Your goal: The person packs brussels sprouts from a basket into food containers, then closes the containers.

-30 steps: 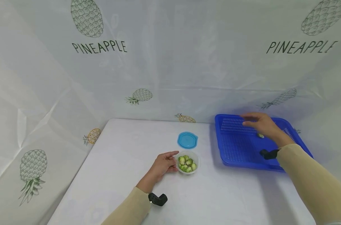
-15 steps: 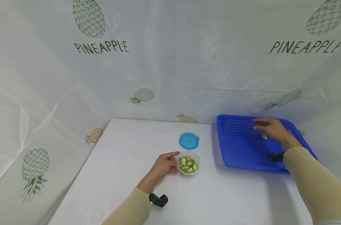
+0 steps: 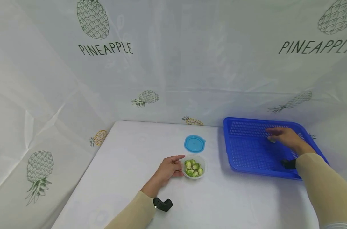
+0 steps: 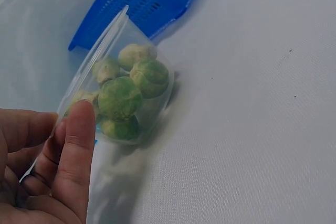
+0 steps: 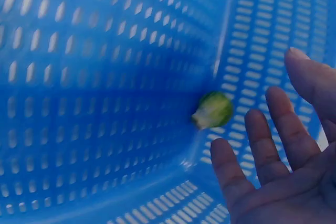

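Several Brussels sprouts point(image 3: 194, 168) lie in a small clear plastic tub point(image 3: 203, 163) on the white table. At its left side my left hand point(image 3: 168, 169) holds the tub's rim between thumb and fingers; the left wrist view shows the sprouts point(image 4: 120, 98) through the wall. Over the blue basket point(image 3: 245, 156), my right hand point(image 3: 289, 140) reaches down with spread fingers. A single Brussels sprout point(image 5: 214, 110) sits in the basket against its side, just beyond those fingertips and apart from them. In the head view the hand partly covers that sprout.
A blue lid point(image 3: 194, 143) lies flat just behind the tub. The basket's raised walls stand at the table's back right. A white curtain point(image 3: 173, 63) printed with pineapples hangs behind the table and at its left.
My right hand has moved right and lower into the basket, toward the lone sprout. My left hand stays at the tub. The whole head view has shifted slightly.
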Motion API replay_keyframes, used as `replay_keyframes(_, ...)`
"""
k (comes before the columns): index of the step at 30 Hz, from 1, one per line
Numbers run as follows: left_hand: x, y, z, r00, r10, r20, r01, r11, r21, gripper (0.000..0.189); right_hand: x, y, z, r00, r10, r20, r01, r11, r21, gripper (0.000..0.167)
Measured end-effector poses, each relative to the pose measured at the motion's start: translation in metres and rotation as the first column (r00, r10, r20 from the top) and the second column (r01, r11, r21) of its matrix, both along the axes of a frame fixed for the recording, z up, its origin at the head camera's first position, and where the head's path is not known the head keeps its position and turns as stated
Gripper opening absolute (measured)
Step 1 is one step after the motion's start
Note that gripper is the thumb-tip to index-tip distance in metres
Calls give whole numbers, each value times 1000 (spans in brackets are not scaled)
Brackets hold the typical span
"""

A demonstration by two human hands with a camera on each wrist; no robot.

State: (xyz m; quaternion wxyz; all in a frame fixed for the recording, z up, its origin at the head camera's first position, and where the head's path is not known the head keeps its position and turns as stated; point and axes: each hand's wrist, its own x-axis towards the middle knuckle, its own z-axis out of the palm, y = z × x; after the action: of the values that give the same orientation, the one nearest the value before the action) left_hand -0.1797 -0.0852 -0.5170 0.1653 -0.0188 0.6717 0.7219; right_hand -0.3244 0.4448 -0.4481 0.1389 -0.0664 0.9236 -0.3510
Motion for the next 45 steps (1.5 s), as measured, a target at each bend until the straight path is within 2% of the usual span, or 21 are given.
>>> replay_keyframes(7, -1, 1, 0, 1000, 5, 4, -5, 1000, 8, 53, -3, 9, -9, 1000, 9, 19, -10, 1000, 9, 65)
replay_keyframes(14, -3, 0, -1, 1000, 2, 1, -2, 1000, 13, 53, -6, 7, -9, 1000, 29, -10, -28, 998, 62, 61)
replay_keyframes(20, -3, 0, -1, 1000, 11, 1, -11, 1000, 8, 53, -7, 3, -9, 999, 45, -29, -43, 998, 47, 57)
replay_keyframes(25, -3, 0, -2, 1000, 13, 9, -13, 1000, 11, 53, -9, 7, -16, 998, 61, 7, -61, 994, 91, 62)
replay_keyframes(30, -4, 0, -4, 1000, 12, 9, -12, 1000, 15, 53, -12, 12, -22, 997, 75, 10, -76, 994, 81, 57)
replay_keyframes(35, -4, 0, -3, 1000, 13, 12, -13, 1000, 18, 53, -12, 14, -22, 998, 55, 17, -56, 996, 66, 54)
replay_keyframes(40, -3, 1, -1, 1000, 11, 13, -12, 1000, 16, 53, -11, 16, -22, 999, 28, 27, -31, 995, 95, 57)
replay_keyframes(45, -4, 2, 0, 1000, 12, 16, -13, 1000, 9, 52, -13, 18, -24, 1000, 23, 21, -25, 995, 98, 51)
